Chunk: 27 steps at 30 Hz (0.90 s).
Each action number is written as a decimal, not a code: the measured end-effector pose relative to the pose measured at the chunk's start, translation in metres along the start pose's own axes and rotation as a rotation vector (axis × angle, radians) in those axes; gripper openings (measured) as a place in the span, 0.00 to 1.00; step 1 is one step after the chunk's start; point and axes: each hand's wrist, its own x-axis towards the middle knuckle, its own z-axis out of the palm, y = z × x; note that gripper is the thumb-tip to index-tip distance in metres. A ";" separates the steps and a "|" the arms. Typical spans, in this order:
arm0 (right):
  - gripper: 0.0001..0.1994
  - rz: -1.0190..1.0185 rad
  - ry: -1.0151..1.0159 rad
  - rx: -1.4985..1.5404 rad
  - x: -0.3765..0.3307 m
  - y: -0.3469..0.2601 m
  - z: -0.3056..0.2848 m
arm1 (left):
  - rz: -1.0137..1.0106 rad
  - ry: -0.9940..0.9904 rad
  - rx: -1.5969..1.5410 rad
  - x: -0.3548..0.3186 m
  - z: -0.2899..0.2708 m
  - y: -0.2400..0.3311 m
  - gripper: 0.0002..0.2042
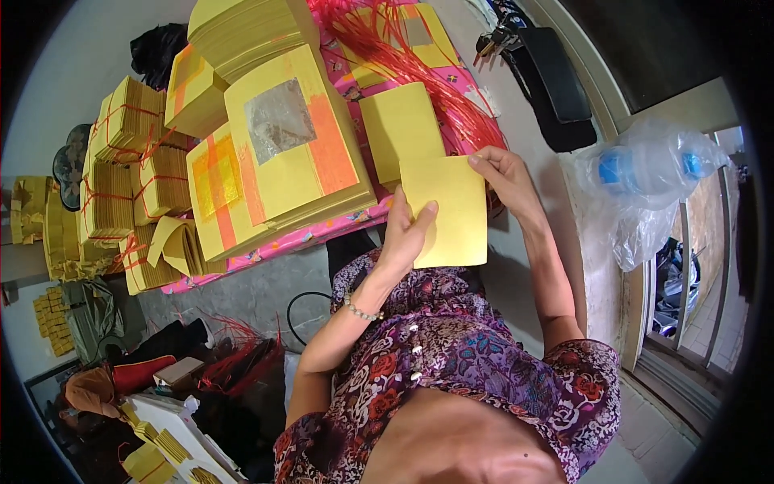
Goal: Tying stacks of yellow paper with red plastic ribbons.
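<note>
A plain yellow paper sheet (458, 218), or a thin pile of them, is held upright in front of my lap. My left hand (405, 232) grips its left edge, thumb flat on the face. At the upper right corner, my right hand (501, 179) pinches the paper between thumb and fingers. Just beyond lies another plain yellow piece (401, 121) on the pink patterned table cover (310, 235). To the left rises a thick stack of yellow paper (343, 165), its top sheet marked with an orange band and a silver square.
Red plastic strands (451, 105) trail over the table's right side. Several tied paper bundles (121, 189) are piled at the far left. A black case (556, 77) with keys lies at upper right, above a bagged plastic bottle (645, 165). Another person's brown sleeve (101, 391) shows at lower left.
</note>
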 end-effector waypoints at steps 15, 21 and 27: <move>0.17 -0.262 0.100 0.087 0.077 -0.046 -0.003 | 0.125 0.073 0.049 -0.003 0.004 0.033 0.33; 0.17 -0.251 0.031 0.151 0.118 -0.041 0.008 | 0.493 0.133 1.073 -0.005 -0.003 -0.009 0.35; 0.16 -0.193 -0.085 -0.095 0.144 -0.011 0.018 | 0.574 0.051 1.377 0.012 -0.006 -0.029 0.38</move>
